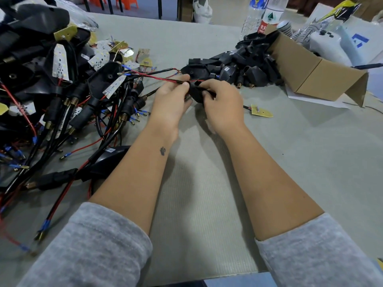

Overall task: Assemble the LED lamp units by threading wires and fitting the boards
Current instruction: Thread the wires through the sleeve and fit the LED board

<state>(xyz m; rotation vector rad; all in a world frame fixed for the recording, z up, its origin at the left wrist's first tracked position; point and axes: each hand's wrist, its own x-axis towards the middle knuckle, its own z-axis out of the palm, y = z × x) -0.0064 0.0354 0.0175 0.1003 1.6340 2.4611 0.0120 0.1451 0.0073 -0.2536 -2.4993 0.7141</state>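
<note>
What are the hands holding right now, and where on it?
Both hands, left hand and right hand, grip a small black plastic lamp housing by its sides; the left also pinches the red wire near it.

The black housing (196, 92) is mostly hidden between the left hand (170, 100) and the right hand (222, 102), so its shape cannot be told. The red wire (154, 77) disappears behind the fingers. The pile of finished units (41, 79) is cut by the left edge. The bottles (263, 15) are cut by the top edge.
</note>
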